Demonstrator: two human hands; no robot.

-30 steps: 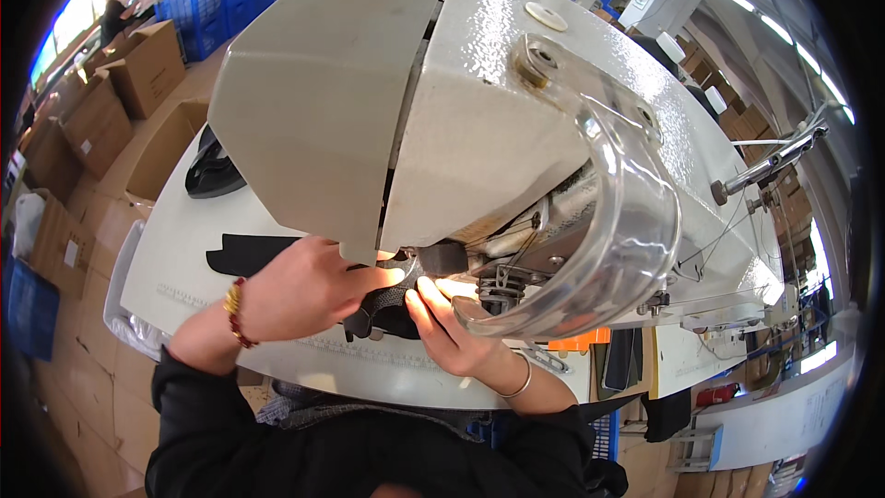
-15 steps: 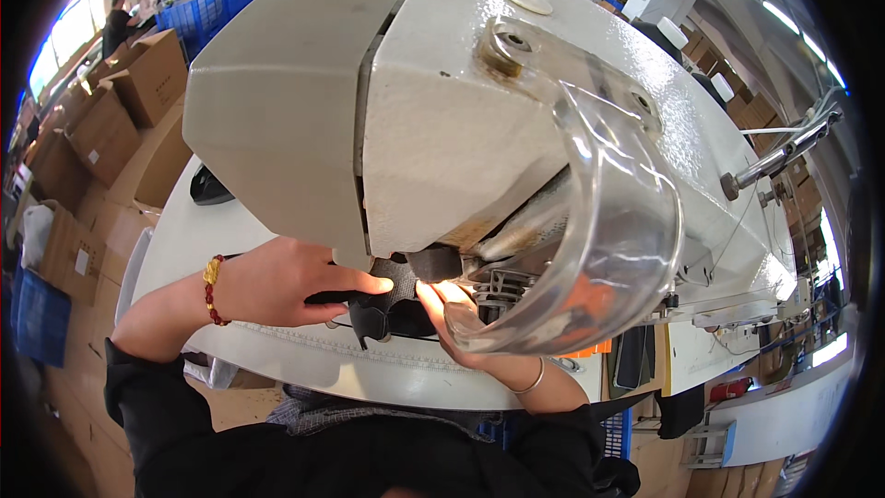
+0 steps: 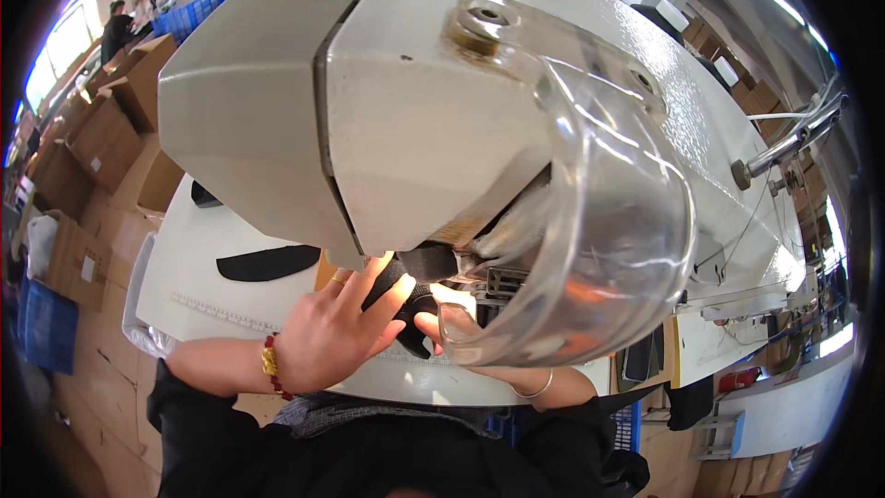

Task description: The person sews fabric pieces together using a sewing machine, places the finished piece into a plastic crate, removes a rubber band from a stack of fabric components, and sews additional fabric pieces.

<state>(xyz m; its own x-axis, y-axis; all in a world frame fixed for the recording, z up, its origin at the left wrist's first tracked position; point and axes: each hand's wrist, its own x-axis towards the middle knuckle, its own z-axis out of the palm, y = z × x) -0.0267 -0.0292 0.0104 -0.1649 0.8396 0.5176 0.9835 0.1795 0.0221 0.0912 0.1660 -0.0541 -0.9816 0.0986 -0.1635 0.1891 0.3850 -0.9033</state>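
A black fabric piece (image 3: 419,312), curved and folded, lies under the head of a white sewing machine (image 3: 442,129). My left hand (image 3: 332,332) rests at its left side with fingers stretched and spread, the fingertips touching the cloth. On the other side my right hand (image 3: 452,314) has its thumb and fingers closed on the fabric's edge, close to the presser foot (image 3: 505,284). A clear plastic guard (image 3: 618,221) covers part of that hand. The needle point is hidden by the machine head.
A flat black cut piece (image 3: 267,264) lies on the white table (image 3: 217,235), left of my hand. A ruler strip (image 3: 221,311) runs along the table's front. Cardboard boxes (image 3: 109,143) and a blue crate (image 3: 48,325) stand at the left. A thread stand rod (image 3: 784,152) juts out at the right.
My left hand has shifted right and nearer to me, its fingers now spread over the fabric. The fabric has turned and moved right. The view has shifted, showing the flat black piece.
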